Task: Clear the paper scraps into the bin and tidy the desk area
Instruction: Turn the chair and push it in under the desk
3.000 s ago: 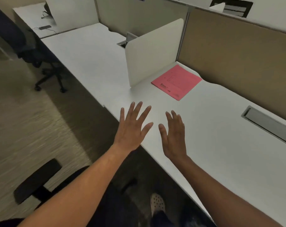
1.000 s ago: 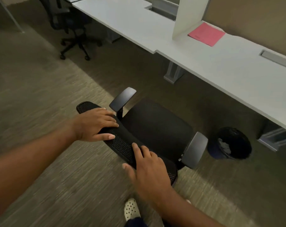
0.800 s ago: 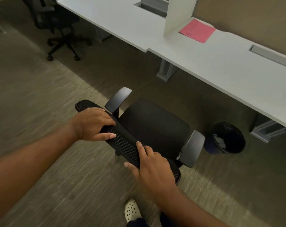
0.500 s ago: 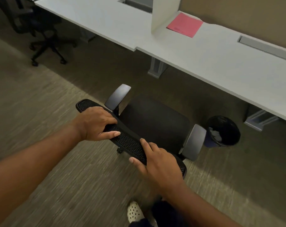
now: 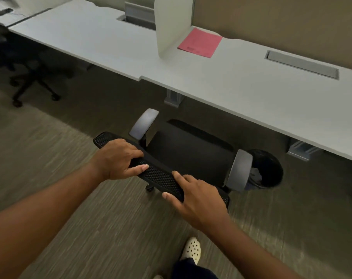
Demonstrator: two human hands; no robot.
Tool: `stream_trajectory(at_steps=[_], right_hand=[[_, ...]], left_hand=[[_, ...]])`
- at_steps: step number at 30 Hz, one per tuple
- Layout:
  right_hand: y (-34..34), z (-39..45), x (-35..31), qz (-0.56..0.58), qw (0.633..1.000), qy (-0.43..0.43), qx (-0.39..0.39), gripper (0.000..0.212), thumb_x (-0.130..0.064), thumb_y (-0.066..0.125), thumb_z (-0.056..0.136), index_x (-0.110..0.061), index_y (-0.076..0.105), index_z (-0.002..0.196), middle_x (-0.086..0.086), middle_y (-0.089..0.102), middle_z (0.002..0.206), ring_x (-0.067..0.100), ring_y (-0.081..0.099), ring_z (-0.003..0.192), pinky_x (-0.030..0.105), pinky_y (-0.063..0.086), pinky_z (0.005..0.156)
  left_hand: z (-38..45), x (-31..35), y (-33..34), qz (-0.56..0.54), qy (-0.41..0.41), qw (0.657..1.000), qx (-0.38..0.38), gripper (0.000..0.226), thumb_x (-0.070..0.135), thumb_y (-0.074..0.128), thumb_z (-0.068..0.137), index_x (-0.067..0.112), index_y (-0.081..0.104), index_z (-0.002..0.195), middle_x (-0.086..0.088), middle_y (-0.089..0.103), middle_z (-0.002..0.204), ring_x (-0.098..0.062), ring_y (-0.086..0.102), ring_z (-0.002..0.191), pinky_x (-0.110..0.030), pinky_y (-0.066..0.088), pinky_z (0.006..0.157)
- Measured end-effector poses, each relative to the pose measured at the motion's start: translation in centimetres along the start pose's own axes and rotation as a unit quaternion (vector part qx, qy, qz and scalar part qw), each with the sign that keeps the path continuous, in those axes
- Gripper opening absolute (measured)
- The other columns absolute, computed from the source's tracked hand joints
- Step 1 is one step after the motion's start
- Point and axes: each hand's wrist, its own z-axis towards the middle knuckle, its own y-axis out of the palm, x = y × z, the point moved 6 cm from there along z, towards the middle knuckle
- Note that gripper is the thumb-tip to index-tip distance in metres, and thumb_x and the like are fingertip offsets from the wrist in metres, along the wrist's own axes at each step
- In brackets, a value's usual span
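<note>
Left hand (image 5: 118,160) fingers curled over chair backrest (image 5: 157,175), right hand (image 5: 195,198) gripping it, bin (image 5: 269,170) beyond

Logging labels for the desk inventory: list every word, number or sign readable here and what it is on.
No text is readable.
Pink folder: dark print near its front-left corner, too small and blurred to read.
White desk, office chair, bin: no markings visible.

chair (image 5: 189,156) in front of desk (image 5: 241,91), seat toward it | bin (image 5: 268,168) on floor just right of chair, under desk edge | folder (image 5: 200,42) on desk beside divider (image 5: 171,27) | second chair (image 5: 30,77) far left
</note>
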Motion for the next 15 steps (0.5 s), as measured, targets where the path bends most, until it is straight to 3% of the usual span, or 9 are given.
stream_trajectory(at_steps=[7,15], right_hand=[[-2.0,4.1,4.9,-0.017,1.0,-0.012,0.004,0.083,-0.086,0.017,0.093,-0.034,0.03,0.156,-0.004,0.064,0.132,0.019,0.069,0.097,0.036,0.054,0.068],[-5.0,9.3,9.5,-0.032,0.999,-0.013,-0.01,0.083,-0.084,0.021,0.092,-0.036,0.029,0.158,-0.003,0.063,0.134,0.022,0.069,0.103,0.042,0.057,0.077]], left_hand=[[5.8,-0.7,0.2,0.013,-0.007,1.0,0.026,0.079,0.077,0.01,0.093,0.029,0.072,0.102,0.009,0.073,0.084,-0.013,0.068,0.078,-0.035,0.051,0.077],[12.1,-2.5,-0.2,0.02,-0.015,0.996,0.082,0.078,0.077,0.012,0.094,0.028,0.072,0.087,0.008,0.067,0.068,-0.014,0.064,0.062,-0.033,0.051,0.06]])
